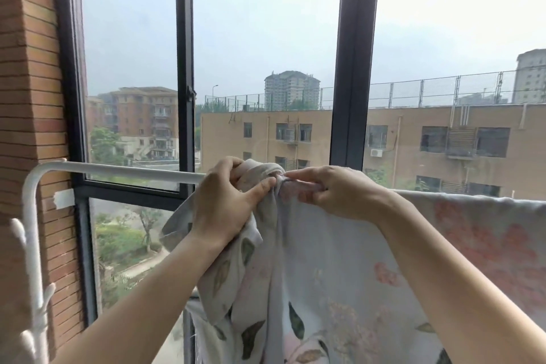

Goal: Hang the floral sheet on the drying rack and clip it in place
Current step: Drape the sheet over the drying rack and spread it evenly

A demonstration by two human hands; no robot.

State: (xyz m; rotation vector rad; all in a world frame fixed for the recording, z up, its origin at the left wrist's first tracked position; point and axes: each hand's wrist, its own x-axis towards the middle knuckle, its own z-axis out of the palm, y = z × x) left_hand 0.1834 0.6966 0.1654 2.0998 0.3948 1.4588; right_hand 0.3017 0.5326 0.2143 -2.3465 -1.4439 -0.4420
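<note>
Left hand (224, 204) and right hand (334, 192) gripping bunched floral sheet (325, 269), on white drying rack (118, 170)

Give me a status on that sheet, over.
Both hands gripping: left hand on the bunched fabric, right hand pinching the edge. Floral sheet draped over the rack rail, not spread, unclipped here. Nothing blocking.

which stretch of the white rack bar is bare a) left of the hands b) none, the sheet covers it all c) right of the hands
a: the rack bar shows bare white up to the left hand, while past the right hand the floral sheet drapes over it.
</note>
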